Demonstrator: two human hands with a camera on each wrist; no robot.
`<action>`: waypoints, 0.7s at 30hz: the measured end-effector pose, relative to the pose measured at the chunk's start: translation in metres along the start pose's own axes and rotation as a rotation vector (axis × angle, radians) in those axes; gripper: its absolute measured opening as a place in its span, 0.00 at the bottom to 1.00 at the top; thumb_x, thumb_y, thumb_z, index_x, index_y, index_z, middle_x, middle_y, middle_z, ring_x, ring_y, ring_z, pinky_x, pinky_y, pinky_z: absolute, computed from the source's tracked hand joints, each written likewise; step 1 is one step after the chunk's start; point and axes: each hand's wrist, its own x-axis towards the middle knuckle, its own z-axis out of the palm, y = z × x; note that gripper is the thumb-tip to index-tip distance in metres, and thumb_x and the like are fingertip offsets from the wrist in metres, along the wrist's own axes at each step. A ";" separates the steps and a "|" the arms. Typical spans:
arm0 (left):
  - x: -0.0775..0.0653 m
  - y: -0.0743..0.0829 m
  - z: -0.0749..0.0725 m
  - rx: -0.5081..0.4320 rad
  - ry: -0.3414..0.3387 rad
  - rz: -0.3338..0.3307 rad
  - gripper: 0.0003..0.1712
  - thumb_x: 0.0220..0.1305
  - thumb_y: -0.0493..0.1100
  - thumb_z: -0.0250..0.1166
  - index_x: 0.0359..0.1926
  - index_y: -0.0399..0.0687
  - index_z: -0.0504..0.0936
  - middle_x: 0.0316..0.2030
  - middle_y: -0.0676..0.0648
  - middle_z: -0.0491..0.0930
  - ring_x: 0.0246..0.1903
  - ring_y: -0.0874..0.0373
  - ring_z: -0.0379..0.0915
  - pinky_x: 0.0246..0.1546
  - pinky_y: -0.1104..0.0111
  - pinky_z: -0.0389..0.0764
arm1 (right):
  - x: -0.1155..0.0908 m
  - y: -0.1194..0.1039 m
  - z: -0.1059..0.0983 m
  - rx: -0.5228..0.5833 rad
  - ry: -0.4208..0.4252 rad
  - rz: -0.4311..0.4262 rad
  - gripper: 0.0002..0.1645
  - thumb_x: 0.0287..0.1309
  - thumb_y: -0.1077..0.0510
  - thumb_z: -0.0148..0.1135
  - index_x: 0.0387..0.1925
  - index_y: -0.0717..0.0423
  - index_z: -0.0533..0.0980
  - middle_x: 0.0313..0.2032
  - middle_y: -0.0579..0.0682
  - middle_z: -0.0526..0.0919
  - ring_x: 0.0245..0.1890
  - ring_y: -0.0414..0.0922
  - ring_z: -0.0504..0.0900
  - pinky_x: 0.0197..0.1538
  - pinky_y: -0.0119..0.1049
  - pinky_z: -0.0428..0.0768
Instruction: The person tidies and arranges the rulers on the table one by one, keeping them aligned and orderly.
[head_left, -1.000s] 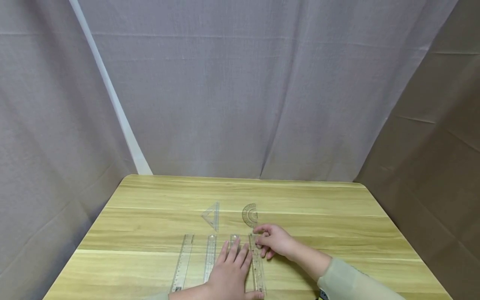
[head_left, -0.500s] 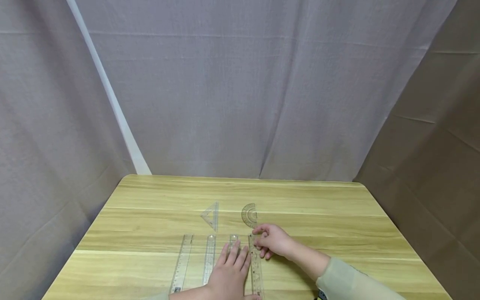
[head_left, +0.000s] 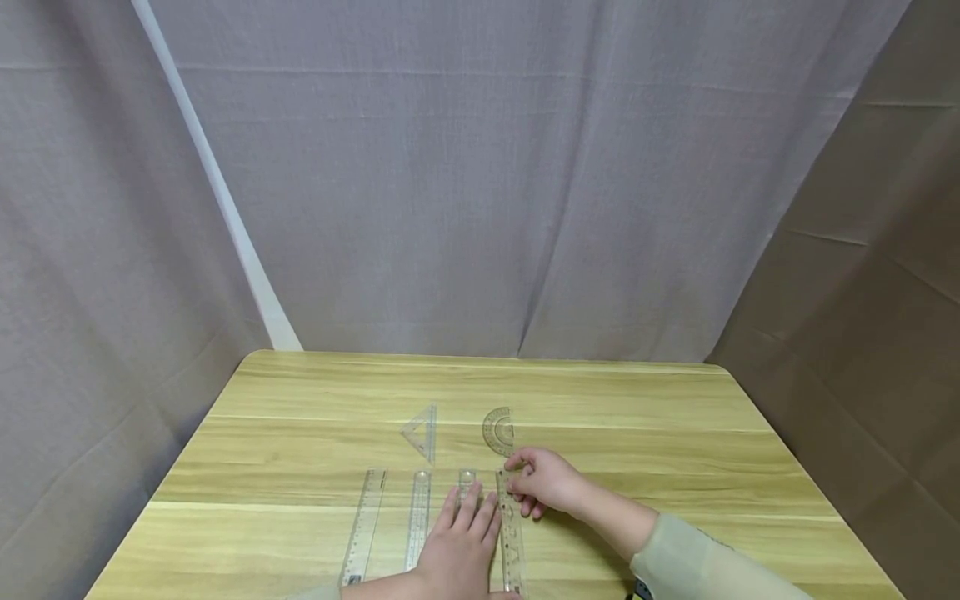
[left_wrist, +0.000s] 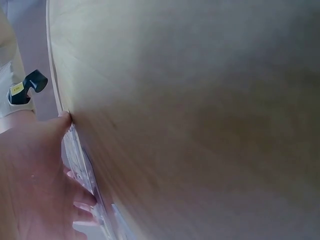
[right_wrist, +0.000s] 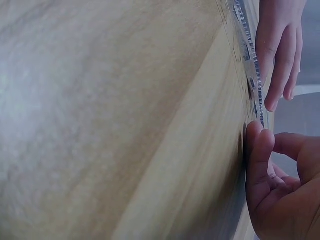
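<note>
Clear rulers lie in a row on the wooden table in the head view. My left hand [head_left: 459, 546] rests palm down over the third ruler [head_left: 467, 477], hiding most of it. Its fingers are straight, and its thumb touches the near end of the rightmost ruler [head_left: 512, 542]. At that ruler's far end, my right hand [head_left: 551, 483] holds the corner between thumb and bent index finger, the other fingers curled beneath. In the right wrist view, these fingertips [right_wrist: 255, 131] meet the ruler edge [right_wrist: 256, 75]. Farther left lie a second ruler [head_left: 418, 517] and a wide ruler [head_left: 365, 525].
Beyond the rulers lie a clear set square [head_left: 424, 433] and a half-round protractor [head_left: 498, 430]. Grey curtains [head_left: 420, 208] surround the back and sides of the wooden table [head_left: 637, 417]. A dark strap-like object [head_left: 641, 591] shows under the right sleeve.
The rightmost ruler has shifted very slightly left and stands straighter, its near end moving a little toward me. Both hands stay almost where they were.
</note>
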 end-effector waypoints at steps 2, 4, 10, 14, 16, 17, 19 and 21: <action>0.000 0.000 0.000 0.001 -0.006 0.001 0.57 0.56 0.86 0.25 0.72 0.60 0.67 0.75 0.52 0.57 0.75 0.48 0.46 0.72 0.50 0.54 | 0.000 0.000 0.000 -0.008 0.002 0.004 0.23 0.59 0.67 0.63 0.55 0.69 0.71 0.26 0.57 0.81 0.17 0.42 0.80 0.21 0.35 0.82; 0.000 0.000 0.000 0.005 -0.011 -0.001 0.57 0.55 0.86 0.25 0.72 0.60 0.67 0.75 0.52 0.57 0.75 0.48 0.46 0.72 0.50 0.53 | 0.000 0.000 0.000 -0.014 0.002 0.006 0.23 0.59 0.67 0.64 0.55 0.68 0.71 0.26 0.57 0.81 0.17 0.42 0.80 0.21 0.35 0.82; 0.001 0.001 0.001 0.005 -0.019 -0.001 0.58 0.55 0.86 0.24 0.73 0.59 0.66 0.75 0.52 0.56 0.75 0.48 0.46 0.72 0.50 0.53 | 0.001 0.001 -0.004 -0.068 -0.014 -0.003 0.23 0.60 0.64 0.65 0.56 0.67 0.73 0.26 0.55 0.80 0.16 0.41 0.79 0.19 0.34 0.81; 0.001 0.000 0.000 -0.010 -0.025 -0.003 0.59 0.55 0.86 0.24 0.73 0.58 0.65 0.75 0.52 0.56 0.75 0.48 0.45 0.72 0.50 0.52 | 0.002 0.004 -0.009 -0.128 -0.045 -0.034 0.23 0.62 0.62 0.65 0.57 0.66 0.73 0.26 0.54 0.80 0.16 0.41 0.78 0.18 0.32 0.79; 0.001 0.000 0.000 -0.012 -0.025 -0.003 0.59 0.55 0.86 0.25 0.73 0.58 0.65 0.75 0.52 0.56 0.75 0.48 0.45 0.72 0.50 0.53 | 0.003 0.006 -0.012 -0.152 -0.061 -0.044 0.23 0.63 0.60 0.65 0.57 0.65 0.74 0.26 0.52 0.80 0.16 0.41 0.77 0.17 0.31 0.77; 0.001 0.000 0.000 -0.013 -0.025 -0.001 0.59 0.55 0.86 0.25 0.73 0.58 0.65 0.75 0.52 0.56 0.75 0.48 0.46 0.72 0.50 0.53 | 0.004 0.006 -0.013 -0.162 -0.068 -0.047 0.23 0.63 0.60 0.65 0.57 0.65 0.74 0.26 0.52 0.80 0.16 0.41 0.77 0.17 0.30 0.76; 0.001 0.000 0.000 -0.010 -0.022 0.003 0.59 0.55 0.86 0.24 0.73 0.58 0.65 0.75 0.51 0.56 0.75 0.48 0.46 0.72 0.50 0.53 | 0.004 0.006 -0.016 -0.177 -0.081 -0.053 0.24 0.63 0.59 0.65 0.58 0.64 0.74 0.27 0.51 0.79 0.16 0.41 0.77 0.16 0.29 0.74; 0.001 0.001 0.000 -0.008 -0.021 0.008 0.59 0.56 0.86 0.24 0.73 0.58 0.65 0.75 0.51 0.56 0.75 0.48 0.46 0.72 0.50 0.54 | 0.004 0.006 -0.018 -0.177 -0.094 -0.056 0.24 0.63 0.60 0.65 0.58 0.63 0.74 0.28 0.50 0.79 0.17 0.40 0.76 0.17 0.28 0.72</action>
